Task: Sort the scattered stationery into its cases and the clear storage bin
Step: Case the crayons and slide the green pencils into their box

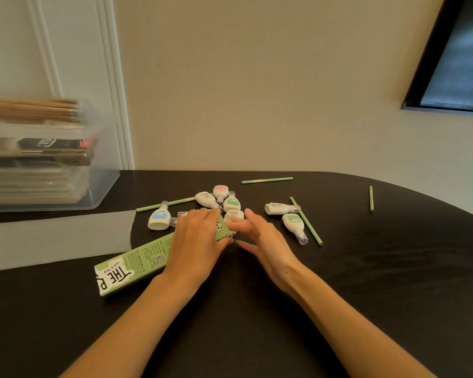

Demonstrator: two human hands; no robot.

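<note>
Green cardboard forms the long pencil case [137, 261], which lies flat on the dark table [393, 268] and runs from our near left up toward the hands. We see the left hand [197, 241] laid over the case's far end, fingers curled round it in a grip. Just to the right of that grip, the right hand [260, 241] hovers with its fingers spread and relaxed, its fingertips at the case's end flap (whether they touch the flap we cannot tell).

Beyond the grip lies a cluster of white correction-tape dispensers: a blue-labelled one [159, 218] just to its left, a pink-labelled one [220, 190] and a green-labelled one [232, 204] behind it, and two more [280, 208] [294, 225] to the right of the right hand. Four green pencils are scattered about: one [161, 205] runs leftward out of the cluster, one [267, 180] lies farther back, one [309, 226] slants down beside the right-hand dispensers, and one [371, 199] lies well apart to the far right, near the table's curved edge.

Left of the grip, a frosted lid [58, 238] lies flat on the table, close to the case's long edge. Behind it stands the clear storage bin [104, 184], against the wall, holding stacked boxes, with wooden pencils [30, 110] on top. Open tabletop extends near us and to the right of the hands.
</note>
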